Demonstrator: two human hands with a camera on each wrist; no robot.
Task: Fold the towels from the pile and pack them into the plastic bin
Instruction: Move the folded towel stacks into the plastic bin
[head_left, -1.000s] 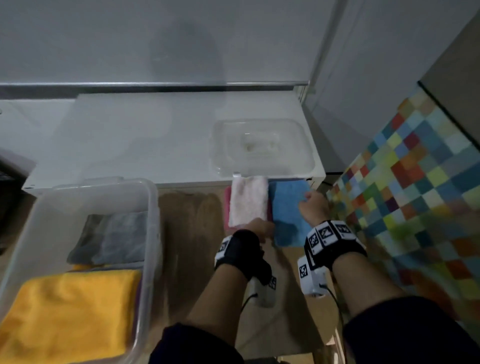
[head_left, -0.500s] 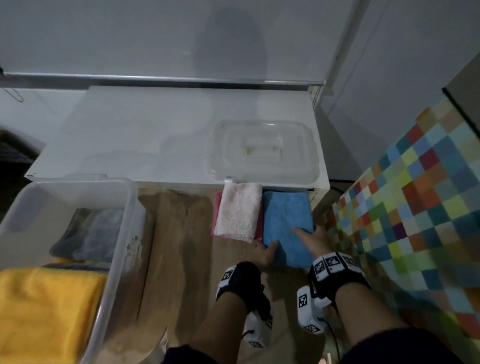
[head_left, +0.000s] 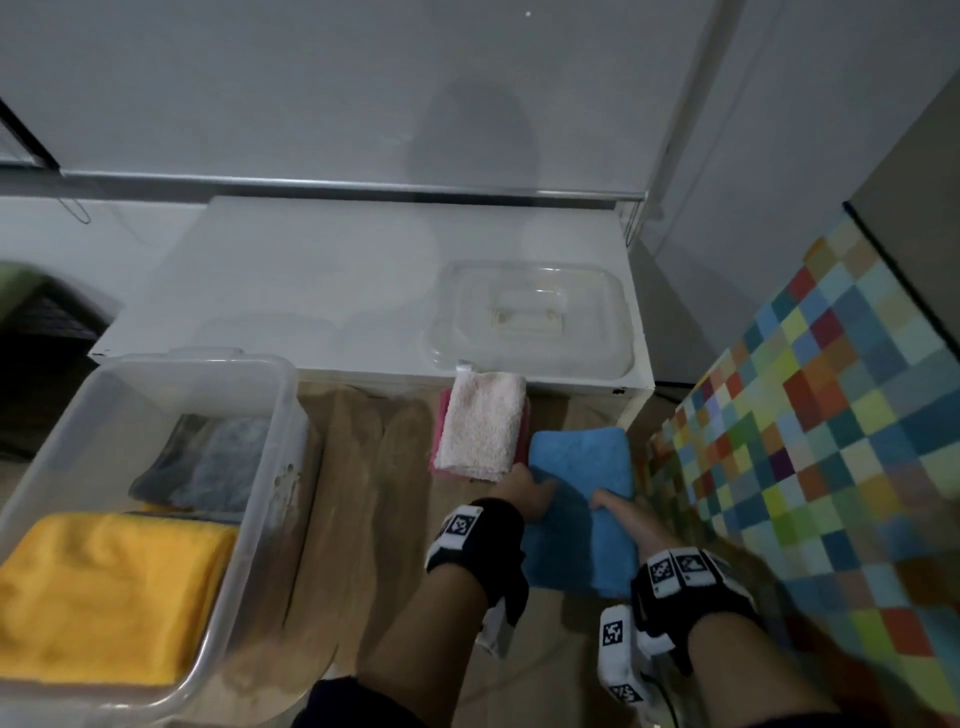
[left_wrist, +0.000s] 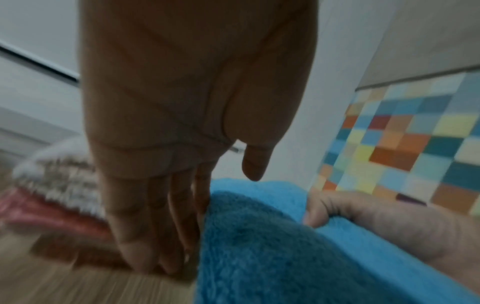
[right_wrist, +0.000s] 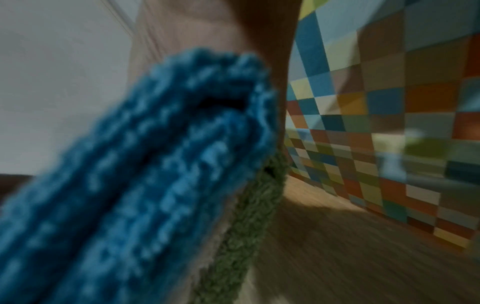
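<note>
Folding the fluffy blue terry towel on the wooden floor, just right of the stacked white-over-pink folded towels and well apart from the clear plastic bin at the left, already holding a folded yellow towel and a grey one

Pinching the right edge with the right hand, thumb on top; steadying the left edge with the left hand, fingers straight and flat against the side, thumb apart

Doing this well, as a judgement:
- keeping both edges level while bringing them over
- matching corners before pressing
- smoothing the fold flat
- avoiding dragging the green layer glimpsed underneath, identity unclear
</note>
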